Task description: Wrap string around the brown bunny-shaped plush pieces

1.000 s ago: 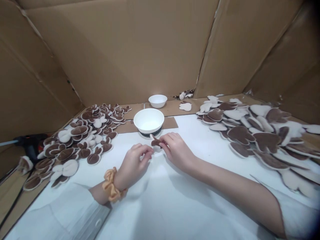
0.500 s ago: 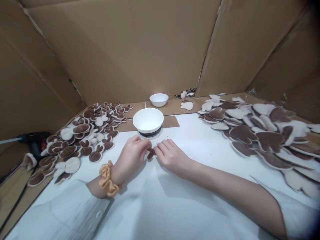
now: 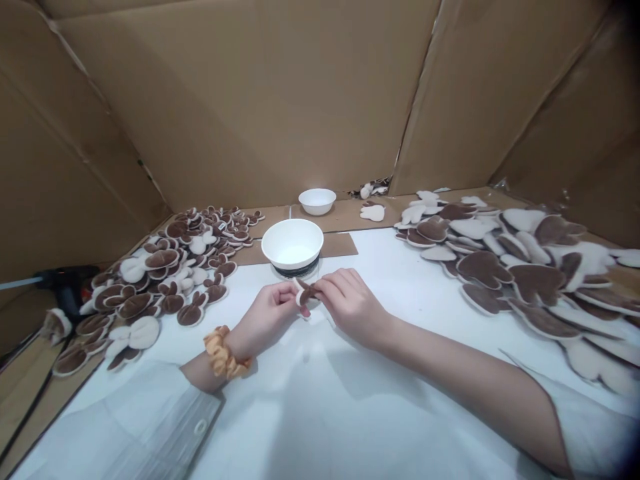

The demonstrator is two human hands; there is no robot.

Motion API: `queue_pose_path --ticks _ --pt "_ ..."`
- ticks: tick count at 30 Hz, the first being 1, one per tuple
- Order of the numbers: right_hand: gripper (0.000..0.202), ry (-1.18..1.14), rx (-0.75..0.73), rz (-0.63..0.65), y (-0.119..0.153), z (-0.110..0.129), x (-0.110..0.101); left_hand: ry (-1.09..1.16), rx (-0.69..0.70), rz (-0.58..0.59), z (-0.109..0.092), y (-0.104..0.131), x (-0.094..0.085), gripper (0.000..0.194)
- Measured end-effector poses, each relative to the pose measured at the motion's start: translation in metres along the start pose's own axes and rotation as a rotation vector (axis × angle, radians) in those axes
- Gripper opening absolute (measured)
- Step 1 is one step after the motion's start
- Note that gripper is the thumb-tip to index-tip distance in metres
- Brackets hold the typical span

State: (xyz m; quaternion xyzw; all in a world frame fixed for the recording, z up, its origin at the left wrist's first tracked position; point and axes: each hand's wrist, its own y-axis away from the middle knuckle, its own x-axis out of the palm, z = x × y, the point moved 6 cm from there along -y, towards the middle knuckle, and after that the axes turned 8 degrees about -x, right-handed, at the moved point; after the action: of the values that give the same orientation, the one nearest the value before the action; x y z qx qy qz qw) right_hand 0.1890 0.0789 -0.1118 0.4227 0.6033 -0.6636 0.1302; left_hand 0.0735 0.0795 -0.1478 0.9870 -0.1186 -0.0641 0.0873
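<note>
Two bare hands meet near the middle of a white, flat-topped table, and between them is one small brown-and-cream plush cutout, just in front of the nearer bowl. The left hand has its fingers closed narrowly about the cutout's left side; the right hand pinches its other end between thumb and fingers. One shiny orange fabric scrunchie circles the left wrist.

Two round white bowls stand ahead, one behind the other: the nearer bowl sits over a dark, ringed base, and the farther bowl rests on brown cardboard.

There are two large heaps. The left heap is of small brown-and-cream, rabbit-head-shaped plush pieces; the right heap is of larger pieces in the same colours — both overlap too much for an exact count. One cream plush piece with brown at its top lies apart, right of the farther bowl, and a few more pieces show at a gap in the cardboard wall. At far left is one black glue gun — a single pale stick projects from its back.
</note>
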Motion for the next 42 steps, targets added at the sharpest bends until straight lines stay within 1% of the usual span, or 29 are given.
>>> queue_pose_path --ticks 3,5,6,8,11,13,15,16,18,22,25,27,29,32,34,36,39,41,42 --pt "0.02 -0.072 0.133 -0.002 0.0 -0.009 0.002 -0.366 0.14 -0.231 -0.006 0.011 0.0 0.012" --pt "0.018 -0.093 0.188 0.027 0.0 -0.011 0.003 -0.661 0.298 -0.374 -0.015 0.021 0.003 0.014" --pt "0.017 -0.098 0.21 0.051 0.0 -0.011 0.005 -0.812 0.399 -0.42 -0.019 0.027 0.007 0.014" --pt "0.015 -0.098 0.252 0.111 0.001 -0.012 0.008 -1.106 0.595 -0.451 -0.024 0.036 0.018 0.017" --pt "0.013 -0.067 0.277 0.203 0.003 -0.01 0.013 -1.462 0.83 -0.469 -0.025 0.045 0.032 0.022" --pt "0.013 -0.031 0.262 0.257 0.003 -0.008 0.016 -1.583 0.96 -0.509 -0.026 0.049 0.037 0.023" --pt "0.013 0.008 0.212 0.288 0.003 -0.004 0.018 -1.612 1.029 -0.512 -0.028 0.05 0.038 0.022" --pt "0.014 0.029 0.171 0.293 0.003 -0.001 0.018 -1.594 1.019 -0.495 -0.028 0.048 0.037 0.022" --pt "0.015 0.088 0.079 0.275 0.003 0.006 0.017 -1.498 0.915 -0.45 -0.03 0.042 0.032 0.021" --pt "0.021 0.201 -0.089 0.214 0.003 0.015 0.018 -1.222 0.564 -0.389 -0.034 0.024 0.014 0.017" --pt "0.022 0.202 -0.177 0.193 0.004 0.019 0.019 -1.017 0.36 -0.336 -0.033 0.014 0.0 0.014" --pt "0.022 0.189 -0.215 0.179 0.003 0.02 0.019 -0.816 0.251 -0.27 -0.029 0.008 -0.009 0.011" --pt "0.022 0.178 -0.23 0.156 0.003 0.02 0.016 -0.565 0.149 -0.169 -0.022 0.001 -0.016 0.009" --pt "0.023 0.149 -0.22 0.106 0.001 0.018 0.008 -0.157 -0.003 -0.003 -0.008 -0.006 -0.017 0.008" --pt "0.022 0.127 -0.211 0.077 0.0 0.017 0.004 0.059 -0.1 0.066 0.001 -0.007 -0.014 0.008" --pt "0.02 0.107 -0.188 0.046 0.001 0.015 0.002 0.187 -0.15 0.096 0.007 -0.008 -0.01 0.005" --pt "0.017 0.043 -0.093 -0.029 0.002 0.009 -0.001 0.277 -0.127 0.097 0.01 -0.007 -0.003 0.005" --pt "0.015 -0.019 -0.009 -0.079 0.002 0.004 -0.002 0.287 -0.08 0.059 0.008 -0.005 0.001 0.004" --pt "0.014 -0.051 0.034 -0.095 0.002 0.001 -0.002 0.273 -0.058 0.021 0.007 -0.004 0.001 0.004"
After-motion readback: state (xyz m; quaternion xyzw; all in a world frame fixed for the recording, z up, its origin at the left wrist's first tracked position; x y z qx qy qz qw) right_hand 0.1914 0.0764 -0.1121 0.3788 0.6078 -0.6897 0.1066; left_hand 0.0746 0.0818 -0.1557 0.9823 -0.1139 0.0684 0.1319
